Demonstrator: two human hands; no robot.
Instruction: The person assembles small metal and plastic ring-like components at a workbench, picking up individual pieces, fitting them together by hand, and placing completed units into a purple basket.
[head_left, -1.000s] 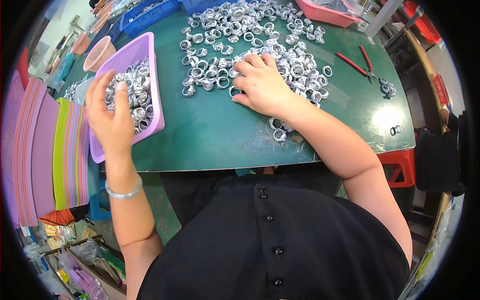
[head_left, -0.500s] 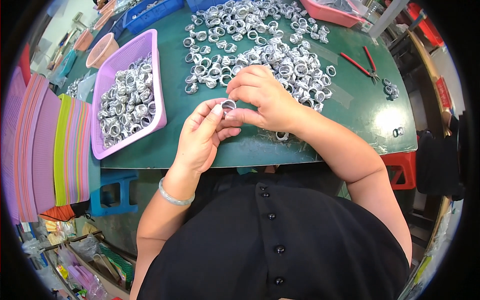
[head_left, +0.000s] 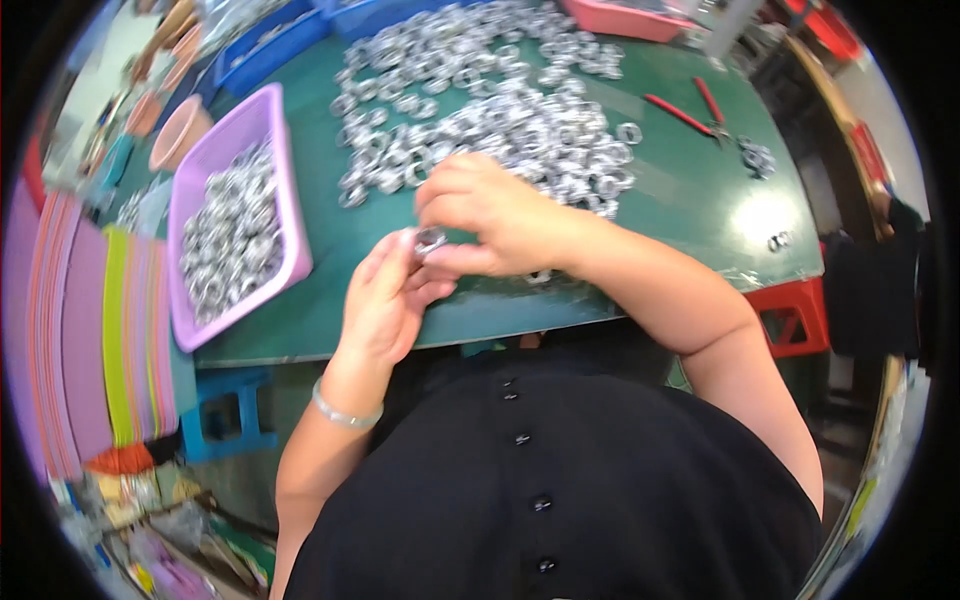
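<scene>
A small silver metal ring (head_left: 430, 238) is pinched between my two hands above the near part of the table. My left hand (head_left: 385, 300) grips its left side between thumb and fingers. My right hand (head_left: 490, 215) closes on the ring from the right, thumb below and fingers curled above. Just beyond my hands spreads a big heap of similar silver rings (head_left: 480, 125). To the left, a purple plastic basket (head_left: 298, 225) holds many more of them. One loose ring (head_left: 538, 277) lies near the table edge, partly under my right wrist. Motion blurs the fine details.
Red-handled pliers (head_left: 690, 112) lie at the right on the green table (head_left: 680, 240), with a few rings (head_left: 757, 158) beside them. Blue trays (head_left: 270, 50) and a pink tray (head_left: 630, 20) stand at the back. Stacked purple and striped baskets (head_left: 85, 340) rise at the left.
The view has shifted, so the table things sit a little farther left in it. Both hands still hold the ring together, in nearly the same pose.
</scene>
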